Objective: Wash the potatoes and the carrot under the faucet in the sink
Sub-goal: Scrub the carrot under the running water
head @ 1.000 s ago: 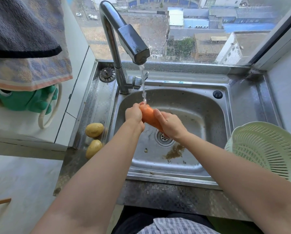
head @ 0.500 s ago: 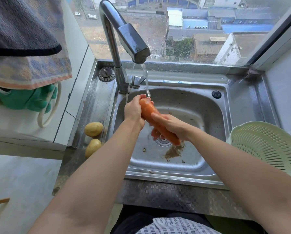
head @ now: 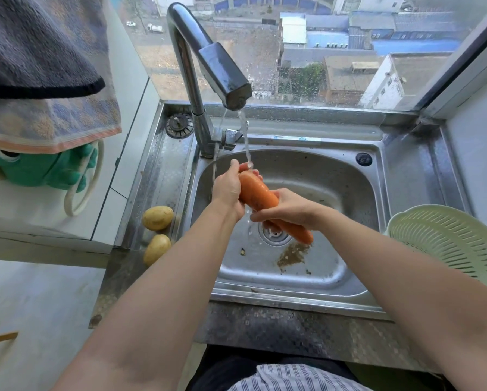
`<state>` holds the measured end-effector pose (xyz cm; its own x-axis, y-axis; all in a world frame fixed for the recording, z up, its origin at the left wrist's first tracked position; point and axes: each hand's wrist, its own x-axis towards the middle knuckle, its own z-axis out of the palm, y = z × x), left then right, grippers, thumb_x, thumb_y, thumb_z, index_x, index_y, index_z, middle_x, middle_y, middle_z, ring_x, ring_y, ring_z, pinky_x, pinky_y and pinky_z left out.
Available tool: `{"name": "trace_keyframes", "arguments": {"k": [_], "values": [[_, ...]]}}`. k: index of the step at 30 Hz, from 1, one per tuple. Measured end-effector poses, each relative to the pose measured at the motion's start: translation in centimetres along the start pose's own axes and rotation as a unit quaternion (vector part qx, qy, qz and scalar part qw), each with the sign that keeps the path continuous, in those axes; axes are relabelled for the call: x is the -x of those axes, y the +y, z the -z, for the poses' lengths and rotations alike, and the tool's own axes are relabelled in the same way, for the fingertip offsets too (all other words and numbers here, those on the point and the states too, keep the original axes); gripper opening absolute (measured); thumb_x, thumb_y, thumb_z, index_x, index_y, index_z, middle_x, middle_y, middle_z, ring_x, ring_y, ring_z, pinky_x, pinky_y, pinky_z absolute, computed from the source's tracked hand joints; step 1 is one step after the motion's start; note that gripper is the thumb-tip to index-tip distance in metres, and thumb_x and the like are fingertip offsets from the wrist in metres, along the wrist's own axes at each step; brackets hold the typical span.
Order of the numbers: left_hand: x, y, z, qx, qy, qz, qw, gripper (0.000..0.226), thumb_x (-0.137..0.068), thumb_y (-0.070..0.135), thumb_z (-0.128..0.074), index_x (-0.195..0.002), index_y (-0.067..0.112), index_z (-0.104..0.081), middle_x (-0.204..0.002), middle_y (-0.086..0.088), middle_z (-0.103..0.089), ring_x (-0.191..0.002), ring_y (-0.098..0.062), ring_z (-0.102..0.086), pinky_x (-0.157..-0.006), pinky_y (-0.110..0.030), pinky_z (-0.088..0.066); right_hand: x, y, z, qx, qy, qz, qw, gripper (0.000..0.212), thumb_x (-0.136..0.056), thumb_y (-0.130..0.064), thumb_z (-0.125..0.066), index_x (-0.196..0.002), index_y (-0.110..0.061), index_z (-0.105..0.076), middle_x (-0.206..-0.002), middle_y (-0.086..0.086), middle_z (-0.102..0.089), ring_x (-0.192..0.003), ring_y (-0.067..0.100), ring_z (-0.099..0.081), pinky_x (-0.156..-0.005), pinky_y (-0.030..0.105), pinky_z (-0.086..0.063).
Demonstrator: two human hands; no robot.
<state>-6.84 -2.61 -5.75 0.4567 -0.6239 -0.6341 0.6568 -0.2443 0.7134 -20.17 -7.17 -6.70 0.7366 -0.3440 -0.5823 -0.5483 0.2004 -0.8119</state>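
An orange carrot [head: 258, 194] lies slanted over the steel sink [head: 335, 176], thick end up under the running faucet [head: 219, 71]. My left hand [head: 227, 190] grips the thick end, where the water stream lands. My right hand [head: 286, 208] is curled round the carrot's middle; the thin tip sticks out below it, above the drain [head: 274, 235]. Two yellow potatoes sit on the steel ledge left of the sink, one [head: 158, 218] behind the other [head: 156, 248].
A pale green colander [head: 451, 244] stands at the sink's right edge. A sink strainer plug [head: 179, 126] lies behind the faucet base. Towels [head: 39, 80] and a green frog-shaped hanger [head: 39, 170] hang at left. Brown dirt lies near the drain.
My right hand slid down the carrot from its upper part to the middle, uncovering more of it. The carrot's thick end stays under the stream.
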Motion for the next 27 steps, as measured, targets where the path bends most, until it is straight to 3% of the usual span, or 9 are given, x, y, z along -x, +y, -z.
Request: {"name": "trace_keyframes", "arguments": {"k": [4,6,9,11,14,16,21,24,27], "values": [[0.5,-1.0,0.3,-0.004,-0.058,-0.047,0.997,0.012,-0.098,0.024,-0.055,-0.107,0.016,-0.055,-0.096,-0.006,-0.063,-0.091,-0.023,-0.065,-0.087,-0.042,-0.055,-0.2,-0.4,-0.1,-0.056,0.022,0.006,0.998,0.036,-0.089,-0.044,-0.065,-0.1,-0.01,-0.055,-0.072,0.007,-0.06,-0.056,0.015,-0.055,-0.055,0.027,-0.049],[0.3,-0.9,0.2,-0.018,-0.05,-0.054,0.997,0.007,-0.097,0.022,-0.055,-0.099,0.015,-0.056,-0.092,-0.008,-0.06,-0.083,-0.024,-0.064,-0.076,-0.039,-0.055,0.1,-0.6,-0.4,-0.111,0.013,0.005,0.994,0.042,-0.095,-0.05,-0.052,-0.109,-0.011,-0.051,-0.082,0.009,-0.06,-0.059,0.015,-0.057,-0.056,0.026,-0.051],[-0.4,-0.1,0.2,-0.071,0.001,-0.018,0.997,0.028,-0.101,0.036,-0.045,-0.085,0.013,-0.053,-0.073,-0.01,-0.055,-0.064,-0.024,-0.054,-0.052,-0.028,-0.045,0.5,-0.4,-0.2,-0.169,-0.006,0.035,0.985,0.034,-0.1,-0.033,-0.049,-0.121,-0.007,-0.051,-0.1,0.01,-0.062,-0.073,0.014,-0.063,-0.059,0.025,-0.053],[-0.5,0.2,0.4,-0.061,0.01,0.01,0.998,0.035,-0.101,0.035,-0.037,-0.081,0.012,-0.053,-0.069,-0.009,-0.054,-0.063,-0.023,-0.052,-0.056,-0.03,-0.044,0.4,-0.6,-0.2,-0.137,-0.002,0.044,0.99,0.035,-0.099,-0.028,-0.051,-0.125,-0.004,-0.052,-0.105,0.01,-0.063,-0.081,0.015,-0.065,-0.062,0.026,-0.054],[-0.6,-0.1,0.7,-0.044,-0.024,-0.004,0.999,0.033,-0.1,0.022,-0.034,-0.077,0.007,-0.053,-0.075,-0.011,-0.054,-0.073,-0.021,-0.053,-0.069,-0.035,-0.047,-0.7,-1.4,-1.0,-0.014,0.098,0.027,0.995,0.047,-0.095,-0.051,-0.05,-0.107,-0.007,-0.06,-0.086,0.011,-0.067,-0.067,0.018,-0.063,-0.059,0.031,-0.053],[-0.5,-0.2,0.9,-0.053,-0.069,-0.022,0.996,0.032,-0.099,0.02,-0.035,-0.08,0.006,-0.056,-0.079,-0.013,-0.056,-0.077,-0.022,-0.054,-0.07,-0.033,-0.048,-1.1,-1.9,-1.1,-0.042,0.135,-0.002,0.99,0.061,-0.091,-0.064,-0.045,-0.1,-0.006,-0.063,-0.077,0.012,-0.067,-0.058,0.018,-0.061,-0.055,0.031,-0.052],[-1.2,0.3,2.4,-0.054,-0.016,-0.035,0.998,0.03,-0.102,0.022,-0.045,-0.115,0.0,-0.061,-0.095,-0.013,-0.063,-0.076,-0.017,-0.06,-0.051,-0.023,-0.053,-1.3,-1.2,-0.7,-0.098,0.06,0.03,0.993,0.05,-0.091,-0.035,-0.066,-0.131,-0.01,-0.048,-0.107,0.013,-0.067,-0.08,0.018,-0.07,-0.063,0.03,-0.057],[-1.6,-0.4,2.8,-0.039,0.011,-0.039,0.998,0.039,-0.099,0.021,-0.053,-0.127,-0.005,-0.056,-0.105,-0.015,-0.065,-0.092,-0.021,-0.064,-0.069,-0.022,-0.057,-1.7,-2.2,-1.4,-0.031,0.118,0.031,0.992,0.052,-0.096,-0.047,-0.052,-0.12,0.0,-0.056,-0.09,0.013,-0.067,-0.064,0.019,-0.065,-0.055,0.03,-0.054],[-1.6,-0.6,3.1,-0.024,0.037,-0.039,0.998,0.048,-0.094,0.027,-0.06,-0.131,-0.002,-0.056,-0.13,-0.023,-0.06,-0.123,-0.034,-0.056,-0.102,-0.041,-0.048,-1.1,-2.4,-0.6,-0.07,0.03,0.014,0.997,0.043,-0.1,-0.04,-0.048,-0.125,-0.006,-0.056,-0.1,0.011,-0.067,-0.08,0.018,-0.066,-0.067,0.03,-0.055]]}}
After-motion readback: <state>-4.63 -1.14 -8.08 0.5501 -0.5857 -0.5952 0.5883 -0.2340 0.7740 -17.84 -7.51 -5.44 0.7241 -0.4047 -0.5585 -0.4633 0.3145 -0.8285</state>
